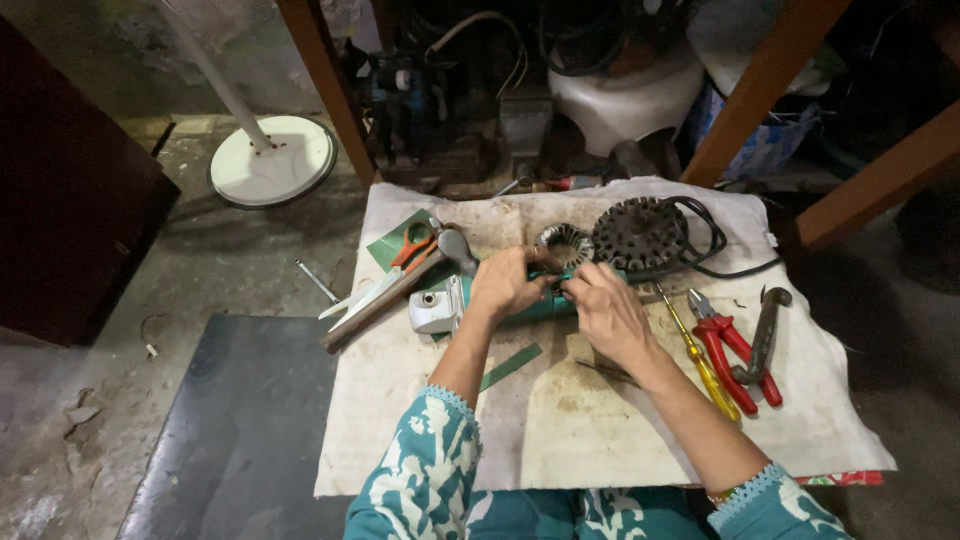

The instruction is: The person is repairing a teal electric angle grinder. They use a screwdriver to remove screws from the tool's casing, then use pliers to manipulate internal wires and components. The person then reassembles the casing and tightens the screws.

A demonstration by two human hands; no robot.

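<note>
Metal and wire make up the small round motor part [565, 245] that sits near the middle of the surface [560, 430], which is covered with a stained white cloth. It has a ring of thin wires wound inside it. The left hand [508, 282] is curled around its near side and holds it steady. The right hand [605, 315] is just beside it, with the fingertips [572, 290] pinched together on something very small at the edge of the part; what it is cannot be made out. Under both hands lies a green power tool [540, 308] with a silver head. The motor part looks hard and fairly heavy for its size, so it should not bend. The thin wires look easy to hurt, so the outer metal ring seems the best place to hold. A bigger dark ring with a black cable [640, 232] lies just behind. Scissors with orange handles [395, 272] lie to the left. A yellow screwdriver [700, 365], red pliers [735, 360] and a hammer [765, 335] lie to the right.
</note>
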